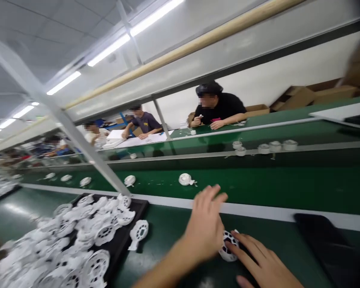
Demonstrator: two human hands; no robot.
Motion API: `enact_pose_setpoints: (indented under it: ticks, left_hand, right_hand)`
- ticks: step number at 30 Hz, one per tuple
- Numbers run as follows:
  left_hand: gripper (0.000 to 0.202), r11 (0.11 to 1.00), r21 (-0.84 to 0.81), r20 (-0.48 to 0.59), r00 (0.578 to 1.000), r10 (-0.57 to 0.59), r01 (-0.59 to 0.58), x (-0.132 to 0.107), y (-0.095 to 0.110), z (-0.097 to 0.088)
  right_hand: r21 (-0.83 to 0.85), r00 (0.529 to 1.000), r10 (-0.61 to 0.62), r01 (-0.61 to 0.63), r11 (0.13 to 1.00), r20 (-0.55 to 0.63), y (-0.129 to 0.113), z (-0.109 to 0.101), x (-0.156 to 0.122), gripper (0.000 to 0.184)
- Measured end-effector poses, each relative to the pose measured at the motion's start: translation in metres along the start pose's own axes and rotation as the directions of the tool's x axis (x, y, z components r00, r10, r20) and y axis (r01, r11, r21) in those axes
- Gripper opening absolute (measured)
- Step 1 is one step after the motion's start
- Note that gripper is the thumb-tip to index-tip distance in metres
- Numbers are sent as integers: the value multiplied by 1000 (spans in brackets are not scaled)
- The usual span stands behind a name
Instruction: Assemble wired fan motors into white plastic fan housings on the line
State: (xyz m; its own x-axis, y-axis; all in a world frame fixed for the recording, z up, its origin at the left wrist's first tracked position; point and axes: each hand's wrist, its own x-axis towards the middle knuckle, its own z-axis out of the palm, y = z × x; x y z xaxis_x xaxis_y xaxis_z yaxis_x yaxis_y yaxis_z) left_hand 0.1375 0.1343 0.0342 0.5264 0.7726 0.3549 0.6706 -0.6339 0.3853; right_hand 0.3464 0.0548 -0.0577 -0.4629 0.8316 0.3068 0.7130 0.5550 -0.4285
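Two-handed, seemingly positioning a white, round, perforated plastic part (227, 256) between spread left hand (203, 224) and right hand (265, 262); probably needs gripping next.

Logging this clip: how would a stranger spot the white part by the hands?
From the black tray, lower left, cross the green tabletop rightward to the left hand and right hand. The white part lies between them, alone, unlike the heaped parts.

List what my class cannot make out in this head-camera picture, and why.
All in the head view:
- The full outline of the white part: the left hand and right hand partly cover it.
- The right forearm: cut off by the bottom edge.
- The black tray's near end: cut off below.
- The dark object's details: blurred.
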Motion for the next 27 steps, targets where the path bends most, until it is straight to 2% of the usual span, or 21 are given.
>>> enact_pose_setpoints:
  ticks: [1,3,6,8,11,14,17,20,22,24,25,27]
  left_hand:
    - [66,1000,26,-62,998,-7,8,30,-10,0]
    - [52,998,-4,-97,994,-55,55,95,-37,8]
    - [40,989,-39,-76,987,-144,141,195,-67,39]
    - [39,980,-41,-40,980,-195,194,250,-71,64]
    - [41,969,-19,6,970,-244,244,302,-59,96]
    - [44,965,7,46,964,-261,261,321,-40,118]
    - [39,962,23,78,959,-273,272,314,-27,124]
    - [37,971,7,113,965,-238,239,279,-25,111]
    - [35,985,-37,159,974,-163,171,234,-27,94]
    - [36,991,-96,210,975,-76,98,173,-29,73]
    - [43,989,-126,235,971,-42,74,139,-28,62]
    - [74,979,-199,291,957,13,47,71,-24,42]
  right_hand:
    - [-8,999,39,-39,999,-5,-5,-12,1,50]
    - [10,992,127,-127,992,-7,-14,-30,4,39]
    - [66,967,250,-247,967,-47,-15,-43,6,25]
    - [88,953,295,-288,954,-72,-8,-44,6,25]
    - [114,945,314,-303,946,-91,5,-44,6,40]
    - [105,950,299,-289,952,-94,12,-46,5,62]
    - [52,946,302,-298,953,-115,11,-50,5,54]
    - [-52,930,328,-340,939,-169,8,-54,4,46]
    - [-111,918,349,-373,921,-188,8,-57,4,44]
    - [-122,914,366,-389,913,-172,12,-58,2,44]
    - [-118,916,369,-388,914,-155,14,-58,1,44]
    - [-139,923,356,-375,917,-142,15,-57,-1,49]
